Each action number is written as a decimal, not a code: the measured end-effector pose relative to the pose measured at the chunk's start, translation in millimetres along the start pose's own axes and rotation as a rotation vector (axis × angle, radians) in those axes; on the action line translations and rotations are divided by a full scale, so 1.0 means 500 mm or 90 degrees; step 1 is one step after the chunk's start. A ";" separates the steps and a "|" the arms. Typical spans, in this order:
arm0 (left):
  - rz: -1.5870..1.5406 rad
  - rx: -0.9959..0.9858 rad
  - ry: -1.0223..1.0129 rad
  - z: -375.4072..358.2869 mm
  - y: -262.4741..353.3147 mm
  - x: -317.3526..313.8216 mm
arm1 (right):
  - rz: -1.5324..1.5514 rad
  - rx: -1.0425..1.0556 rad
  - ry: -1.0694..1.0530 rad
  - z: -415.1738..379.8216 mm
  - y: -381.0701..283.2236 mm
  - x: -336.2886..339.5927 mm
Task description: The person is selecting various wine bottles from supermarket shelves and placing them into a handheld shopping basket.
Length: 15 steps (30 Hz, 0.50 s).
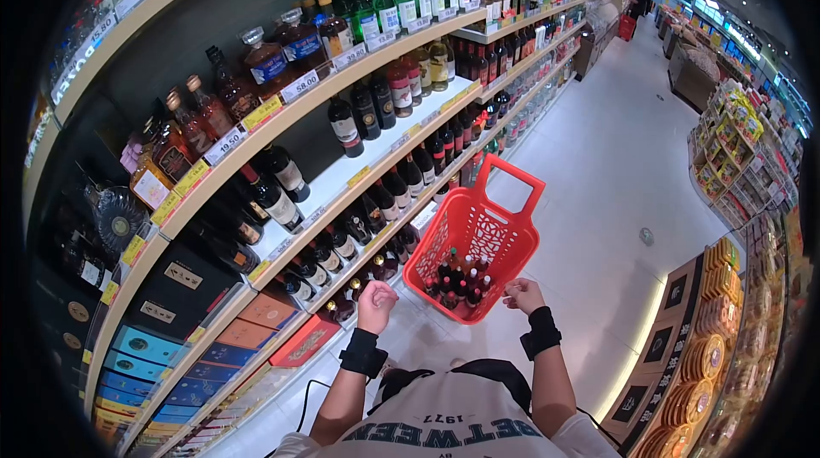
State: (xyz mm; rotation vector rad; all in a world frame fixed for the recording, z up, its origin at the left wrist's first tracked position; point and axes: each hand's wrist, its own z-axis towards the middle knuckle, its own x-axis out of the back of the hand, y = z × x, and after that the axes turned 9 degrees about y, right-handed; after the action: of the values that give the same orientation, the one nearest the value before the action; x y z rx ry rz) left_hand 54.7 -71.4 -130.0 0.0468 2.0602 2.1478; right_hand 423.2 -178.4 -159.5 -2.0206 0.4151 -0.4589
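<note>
A red shopping basket (pixel 506 246) with pierced walls and a raised handle stands on the floor in front of me. Several dark bottles (pixel 461 283) with coloured caps are inside it. My left hand (pixel 377 299) hovers near the basket's left side, close to the lower wine shelves, its fingers loosely bent and holding nothing. By the right rim, my right hand (pixel 523 295) is also empty, with fingers slightly curled and apart. Neither hand visibly grips the basket. Black bands circle both wrists.
Shelves of wine bottles (pixel 345 127), green bottles (pixel 362 7) and gift boxes (pixel 145 344) curve along my left. A display of round packaged goods (pixel 705 357) borders the lower right. The pale aisle floor (pixel 589 142) runs ahead towards distant people (pixel 639 0) and a snack rack (pixel 728 138).
</note>
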 end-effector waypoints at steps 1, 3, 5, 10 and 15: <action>-0.010 -0.007 -0.011 -0.005 -0.003 -0.012 | 0.018 -0.025 0.005 0.004 0.017 0.015; -0.021 0.027 -0.003 -0.022 0.003 -0.034 | 0.031 -0.038 0.007 0.002 0.040 0.037; 0.006 0.049 0.008 -0.031 0.013 -0.060 | 0.037 -0.044 0.008 0.014 0.056 0.057; 0.208 0.033 -0.018 -0.030 0.011 -0.066 | 0.057 -0.072 0.003 0.032 0.099 0.052; 0.272 0.027 -0.110 0.025 -0.020 -0.069 | 0.020 -0.081 0.023 0.054 0.126 0.055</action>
State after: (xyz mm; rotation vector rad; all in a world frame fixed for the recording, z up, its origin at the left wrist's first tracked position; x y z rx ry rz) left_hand 91.1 -63.4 -136.1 0.7113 2.1416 2.2236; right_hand 453.8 -199.6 -223.1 -2.1279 0.5082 -0.4600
